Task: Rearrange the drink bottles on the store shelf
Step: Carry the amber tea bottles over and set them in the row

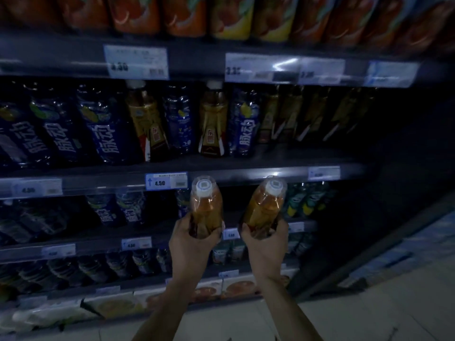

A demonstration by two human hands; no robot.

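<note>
My left hand point(190, 242) grips the base of an amber drink bottle point(206, 205) with a white cap, held in front of the shelf edge point(246, 177). My right hand point(267, 242) holds a second amber bottle point(264, 207), tilted a little to the right. On the shelf above, two gold-labelled amber bottles point(147, 124) point(213, 124) stand mixed among dark blue-labelled bottles point(105, 129). Another blue bottle point(243, 126) stands to the right of them, and more gold-labelled bottles point(295, 114) line the dim right part.
Price tags point(166, 181) hang on the shelf edges. Orange and yellow packs point(231, 16) fill the top shelf. Lower shelves hold more blue bottles point(118, 210), green-labelled bottles point(305, 200) and boxed goods point(236, 289). Pale floor tiles point(369, 316) lie at the lower right.
</note>
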